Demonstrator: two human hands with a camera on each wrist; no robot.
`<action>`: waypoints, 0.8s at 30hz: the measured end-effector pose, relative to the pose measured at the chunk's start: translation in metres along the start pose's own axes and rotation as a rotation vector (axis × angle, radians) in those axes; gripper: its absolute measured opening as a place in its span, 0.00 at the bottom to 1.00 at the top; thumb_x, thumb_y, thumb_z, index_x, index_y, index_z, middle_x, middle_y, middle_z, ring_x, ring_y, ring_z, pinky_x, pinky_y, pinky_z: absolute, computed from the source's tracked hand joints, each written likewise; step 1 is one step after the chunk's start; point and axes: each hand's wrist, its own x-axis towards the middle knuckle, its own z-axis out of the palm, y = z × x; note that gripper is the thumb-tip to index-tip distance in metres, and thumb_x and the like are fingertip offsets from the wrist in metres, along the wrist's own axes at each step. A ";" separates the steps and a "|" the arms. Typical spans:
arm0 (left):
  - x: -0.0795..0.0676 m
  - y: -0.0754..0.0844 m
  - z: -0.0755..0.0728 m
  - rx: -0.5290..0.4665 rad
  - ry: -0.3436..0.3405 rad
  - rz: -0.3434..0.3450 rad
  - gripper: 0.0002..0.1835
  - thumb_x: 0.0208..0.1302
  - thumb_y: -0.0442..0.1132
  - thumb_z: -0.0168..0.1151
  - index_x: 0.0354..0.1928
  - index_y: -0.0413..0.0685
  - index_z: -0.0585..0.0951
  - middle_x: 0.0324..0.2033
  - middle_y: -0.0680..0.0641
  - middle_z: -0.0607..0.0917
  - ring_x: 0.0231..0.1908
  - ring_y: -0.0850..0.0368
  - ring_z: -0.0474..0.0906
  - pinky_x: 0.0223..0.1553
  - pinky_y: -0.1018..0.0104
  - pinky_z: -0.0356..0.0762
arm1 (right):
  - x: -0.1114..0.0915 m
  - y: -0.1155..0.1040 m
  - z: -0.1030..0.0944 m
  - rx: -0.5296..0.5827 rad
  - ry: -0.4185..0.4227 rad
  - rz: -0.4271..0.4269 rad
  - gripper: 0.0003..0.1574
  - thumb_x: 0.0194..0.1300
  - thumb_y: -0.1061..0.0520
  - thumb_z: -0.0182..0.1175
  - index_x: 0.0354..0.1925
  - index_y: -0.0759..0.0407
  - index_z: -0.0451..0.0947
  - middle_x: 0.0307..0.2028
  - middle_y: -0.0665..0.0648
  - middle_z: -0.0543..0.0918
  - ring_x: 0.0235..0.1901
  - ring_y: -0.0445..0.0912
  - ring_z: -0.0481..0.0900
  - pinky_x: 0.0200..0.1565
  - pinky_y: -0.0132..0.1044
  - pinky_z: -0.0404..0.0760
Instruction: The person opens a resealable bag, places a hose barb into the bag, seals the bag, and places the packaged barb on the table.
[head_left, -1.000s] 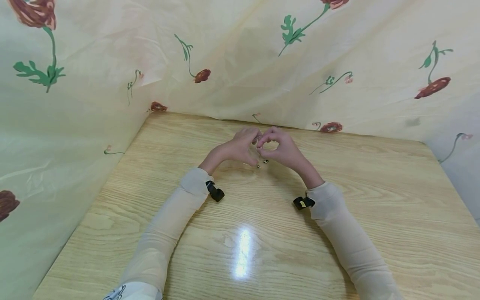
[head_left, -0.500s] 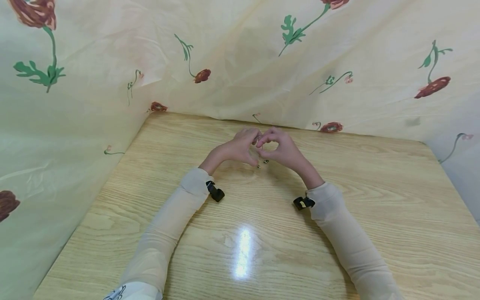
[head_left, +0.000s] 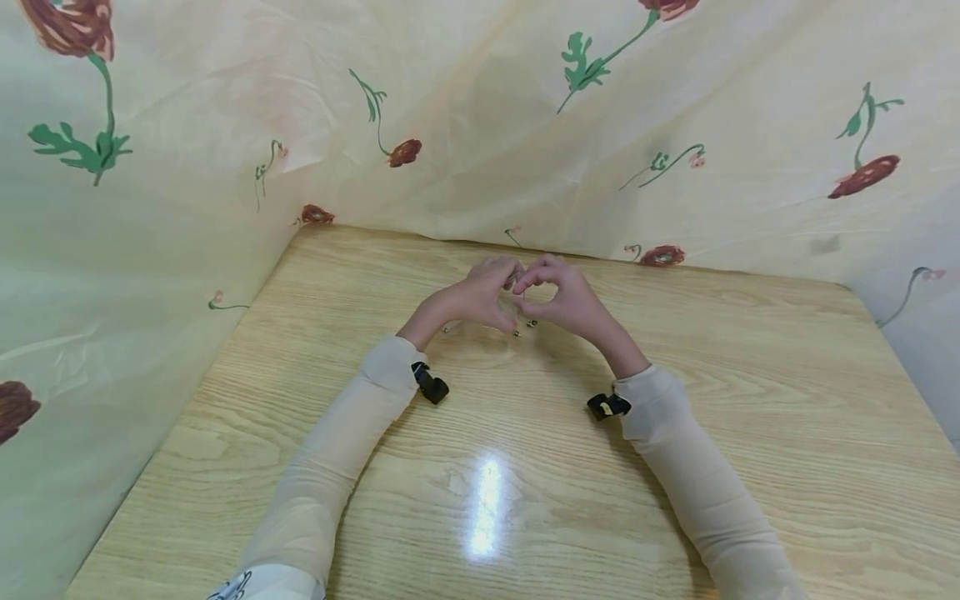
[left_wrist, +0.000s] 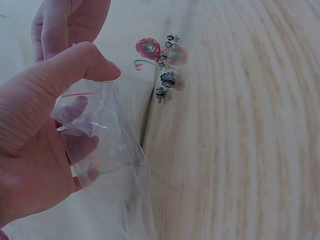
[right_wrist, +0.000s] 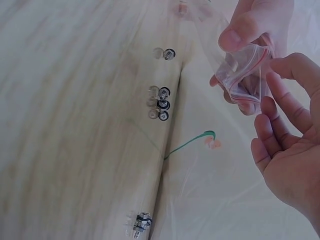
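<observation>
My left hand (head_left: 486,292) grips a clear zip-lock bag (left_wrist: 117,165) with a red strip along its mouth, thumb at the rim and fingers behind. In the right wrist view the bag's mouth gapes. My right hand (head_left: 566,296) pinches the edge of the mouth with thumb and index fingertips; its other fingers are loosely bent. Several small metal fittings (right_wrist: 163,104) with dark rings lie on the table beneath the hands, one fitting (right_wrist: 142,222) apart from the cluster. Near the left wrist shows a small metal piece (head_left: 446,330); whether in the bag or on the table, I cannot tell.
The glossy wood-patterned table (head_left: 525,483) reflects a bright light strip. A cream flowered curtain (head_left: 480,125) hangs along its back and left edges. Each sleeved wrist carries a black strap mount (head_left: 430,383).
Both hands hold nearly the same pose throughout. The small metal piece by the left wrist is visible now but not in the earlier frames.
</observation>
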 end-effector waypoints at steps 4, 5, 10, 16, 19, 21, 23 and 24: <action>-0.002 0.001 -0.002 -0.030 -0.006 -0.015 0.30 0.50 0.40 0.74 0.51 0.49 0.67 0.42 0.48 0.67 0.46 0.52 0.60 0.48 0.60 0.56 | -0.001 -0.001 -0.002 0.003 -0.003 0.007 0.07 0.61 0.61 0.70 0.40 0.59 0.86 0.46 0.61 0.79 0.51 0.57 0.72 0.55 0.60 0.71; -0.003 0.001 -0.002 -0.039 -0.008 -0.020 0.30 0.50 0.40 0.74 0.51 0.49 0.67 0.43 0.48 0.67 0.46 0.51 0.60 0.48 0.60 0.56 | -0.001 -0.001 -0.002 0.007 -0.003 0.012 0.07 0.61 0.61 0.70 0.40 0.60 0.86 0.46 0.61 0.79 0.51 0.58 0.72 0.56 0.61 0.71; -0.004 0.000 -0.004 -0.054 -0.011 -0.035 0.30 0.51 0.39 0.73 0.52 0.49 0.67 0.45 0.47 0.69 0.49 0.51 0.61 0.49 0.59 0.59 | -0.002 -0.002 -0.005 0.009 -0.005 0.029 0.09 0.61 0.61 0.71 0.41 0.60 0.86 0.47 0.61 0.78 0.52 0.61 0.72 0.59 0.62 0.70; -0.004 -0.001 -0.004 -0.043 -0.006 -0.035 0.31 0.50 0.39 0.74 0.55 0.46 0.69 0.45 0.45 0.70 0.49 0.50 0.62 0.50 0.59 0.59 | -0.003 -0.003 -0.008 -0.027 -0.007 0.021 0.09 0.60 0.62 0.72 0.41 0.61 0.86 0.46 0.61 0.79 0.49 0.60 0.72 0.54 0.57 0.70; -0.005 -0.001 -0.005 -0.043 -0.004 -0.037 0.32 0.50 0.39 0.74 0.56 0.45 0.69 0.46 0.43 0.71 0.49 0.50 0.62 0.50 0.59 0.60 | -0.004 0.000 -0.009 -0.044 -0.009 0.004 0.09 0.60 0.62 0.71 0.40 0.62 0.86 0.44 0.62 0.81 0.47 0.60 0.73 0.52 0.56 0.70; -0.005 -0.001 -0.006 -0.040 -0.002 -0.039 0.32 0.50 0.39 0.73 0.56 0.45 0.69 0.46 0.43 0.71 0.49 0.50 0.62 0.50 0.59 0.60 | -0.004 0.003 -0.009 -0.047 -0.010 -0.011 0.08 0.60 0.63 0.71 0.40 0.62 0.86 0.42 0.62 0.81 0.46 0.60 0.73 0.51 0.55 0.70; -0.005 0.000 -0.007 -0.036 -0.002 -0.045 0.31 0.50 0.39 0.73 0.55 0.46 0.68 0.45 0.43 0.70 0.49 0.50 0.62 0.49 0.60 0.59 | -0.005 0.004 -0.010 -0.051 -0.016 -0.025 0.08 0.59 0.63 0.71 0.39 0.63 0.86 0.40 0.63 0.82 0.45 0.61 0.74 0.51 0.56 0.71; -0.005 0.000 -0.007 -0.036 -0.001 -0.048 0.31 0.50 0.39 0.73 0.55 0.47 0.68 0.45 0.44 0.70 0.49 0.50 0.62 0.49 0.60 0.59 | -0.005 0.005 -0.010 -0.048 -0.023 -0.029 0.08 0.59 0.64 0.71 0.38 0.63 0.86 0.40 0.63 0.82 0.45 0.61 0.75 0.51 0.56 0.71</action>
